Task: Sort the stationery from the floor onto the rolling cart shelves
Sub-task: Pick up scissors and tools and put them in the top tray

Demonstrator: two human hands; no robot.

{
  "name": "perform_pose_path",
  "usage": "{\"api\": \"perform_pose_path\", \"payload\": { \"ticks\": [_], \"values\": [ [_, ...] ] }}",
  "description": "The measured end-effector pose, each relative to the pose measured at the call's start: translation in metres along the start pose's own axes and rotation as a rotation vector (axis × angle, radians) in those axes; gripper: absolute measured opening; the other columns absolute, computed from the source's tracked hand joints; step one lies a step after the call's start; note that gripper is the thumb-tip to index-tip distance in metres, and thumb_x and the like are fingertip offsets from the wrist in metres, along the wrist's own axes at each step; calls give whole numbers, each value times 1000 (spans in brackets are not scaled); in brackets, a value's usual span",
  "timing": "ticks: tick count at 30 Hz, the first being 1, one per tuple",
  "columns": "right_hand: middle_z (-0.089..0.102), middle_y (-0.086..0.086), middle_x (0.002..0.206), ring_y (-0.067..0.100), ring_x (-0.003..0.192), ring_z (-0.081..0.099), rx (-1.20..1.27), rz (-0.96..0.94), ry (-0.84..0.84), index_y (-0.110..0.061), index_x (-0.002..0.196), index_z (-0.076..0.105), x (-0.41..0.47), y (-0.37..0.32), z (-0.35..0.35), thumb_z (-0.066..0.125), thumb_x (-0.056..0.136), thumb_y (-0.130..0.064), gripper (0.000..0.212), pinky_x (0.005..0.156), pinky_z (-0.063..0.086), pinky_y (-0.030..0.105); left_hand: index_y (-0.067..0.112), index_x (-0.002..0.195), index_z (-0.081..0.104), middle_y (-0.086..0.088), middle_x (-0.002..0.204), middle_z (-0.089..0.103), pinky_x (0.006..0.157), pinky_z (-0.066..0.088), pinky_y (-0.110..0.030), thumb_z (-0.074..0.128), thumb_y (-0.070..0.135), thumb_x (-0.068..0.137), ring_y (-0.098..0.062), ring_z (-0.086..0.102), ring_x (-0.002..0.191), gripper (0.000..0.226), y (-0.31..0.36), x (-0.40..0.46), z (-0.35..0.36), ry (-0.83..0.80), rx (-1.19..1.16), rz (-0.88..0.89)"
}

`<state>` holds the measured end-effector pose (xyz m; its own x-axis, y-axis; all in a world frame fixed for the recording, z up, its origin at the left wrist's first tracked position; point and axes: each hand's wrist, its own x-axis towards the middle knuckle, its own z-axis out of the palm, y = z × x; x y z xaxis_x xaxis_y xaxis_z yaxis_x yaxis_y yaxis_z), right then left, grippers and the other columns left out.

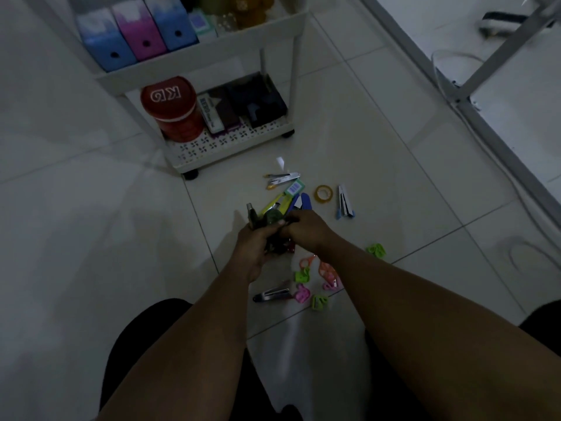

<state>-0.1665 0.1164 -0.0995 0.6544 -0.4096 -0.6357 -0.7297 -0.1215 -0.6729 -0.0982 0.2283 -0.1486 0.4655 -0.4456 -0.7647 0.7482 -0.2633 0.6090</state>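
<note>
A: What fills the far left of the dim room?

B: A white rolling cart (194,59) on a pale tiled floor (76,192). Three file boxes (136,31), blue, pink and blue, stand on one shelf. On the bottom shelf (230,141), a red round tin (173,109) sits left of dark boxes (243,106).

A: And the person?

B: Seated on the floor, bare forearms reaching forward. The left hand (253,241) is wrapped around a dark bundle of stationery (267,221), and the right hand (306,226) meets it from the right, fingers closed on the same bundle. What exactly is in it, I cannot tell.

A: Where is the remaining stationery?

B: Scattered on the tiles near the cart. Just beyond the hands lie yellow and blue items and a silver stapler (282,176). A roll of clear tape (323,193) lies to the right, beside a blue-tipped stapler (344,202). Nearer the person are a dark stapler (271,294) and small green, pink and orange plastic pieces (315,281).
</note>
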Motion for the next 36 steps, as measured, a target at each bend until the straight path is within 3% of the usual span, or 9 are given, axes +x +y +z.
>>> {"api": "perform_pose_path", "payload": {
  "ticks": [5,10,14,16,20,25,28,33,36],
  "values": [
    [67,15,95,22,73,61,-87,31,0,-4,96,68,3,-3,0,68,83,-22,22,63,51,29,8,105,66,-8,72,70,50,53,-28,66,9,78,-22,66,61,26,1,3,-6,177,45,-60],
    [60,15,115,33,99,62,61,116,-73,-7,132,49,0,17,7,69,84,-18,54,85,53,44,21,108,63,-8,85,68,52,51,-27,64,12,86,-20,63,66,24,-9,7,-13,160,35,-86],
    [58,16,123,30,98,64,318,164,-135,-14,139,40,-3,18,10,66,88,-13,57,76,59,42,17,116,61,-7,96,70,57,51,-29,58,16,93,-20,66,80,23,-8,6,-6,78,12,-67],
    [61,14,118,28,94,67,413,170,-120,-15,133,46,-3,13,7,68,88,-21,51,70,61,41,18,114,63,-7,103,71,61,53,-31,58,17,93,-23,67,91,22,-3,4,-2,78,-4,-46],
    [68,6,102,23,88,69,469,95,-136,-25,102,62,-4,-8,-3,74,80,-33,26,67,61,36,14,111,67,-10,100,73,63,56,-33,58,20,91,-27,70,90,22,22,-2,6,59,56,-3],
    [69,13,97,27,80,71,452,18,-63,-16,105,59,-8,-44,-23,77,75,-13,35,63,60,37,14,115,63,-12,102,70,65,57,-35,59,33,91,-30,68,89,30,75,-16,19,103,74,38],
    [65,18,96,30,78,70,389,2,45,-9,108,53,-13,-73,-41,76,77,-17,40,63,61,38,13,119,60,-13,107,69,68,58,-37,58,37,91,-30,68,93,36,107,-32,27,74,51,50],
    [63,26,81,33,69,69,348,-88,117,-3,72,59,-22,-133,-73,71,81,-9,16,62,61,38,11,105,61,-12,94,68,53,55,-30,53,26,96,-26,67,82,20,169,-67,39,96,66,106],
    [63,30,85,34,72,69,439,-113,126,3,78,61,-32,-172,-93,66,84,-2,10,61,60,37,12,98,63,-12,93,69,52,53,-28,56,30,95,-25,66,77,20,208,-93,47,75,91,155]
  ]
}}
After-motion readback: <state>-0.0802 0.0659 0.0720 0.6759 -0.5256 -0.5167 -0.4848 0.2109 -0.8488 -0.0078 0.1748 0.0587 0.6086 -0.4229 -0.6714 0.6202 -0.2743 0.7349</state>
